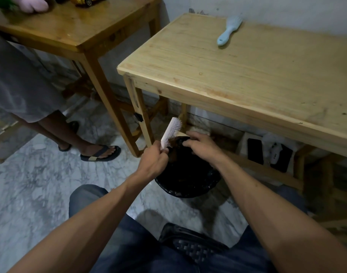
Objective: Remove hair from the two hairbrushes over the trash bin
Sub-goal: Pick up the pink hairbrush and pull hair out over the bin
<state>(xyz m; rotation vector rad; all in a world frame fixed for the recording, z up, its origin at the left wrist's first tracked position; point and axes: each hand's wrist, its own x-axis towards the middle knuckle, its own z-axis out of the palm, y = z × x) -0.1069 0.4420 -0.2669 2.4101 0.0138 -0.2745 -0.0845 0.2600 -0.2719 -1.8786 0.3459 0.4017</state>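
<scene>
Hair removal proceeds: we grip the pink hairbrush [171, 133] in our left hand [154, 162] above the black-lined trash bin [188, 180], right hand [201, 144] apparently pinching dark hair, which should drop inside; the blue hairbrush [228, 30] waits on the table [247, 75].

Matt pale wood table [247, 75], plastic hairbrush [171, 133], glossy marble floor [30, 184].

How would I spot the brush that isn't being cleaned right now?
Look at the pale wooden table against the wall, right of the darker table. Near its far edge lies the light blue hairbrush, alone, handle pointing towards the camera. The other, a white hairbrush, is gripped in the left hand above the black trash bin.
</scene>
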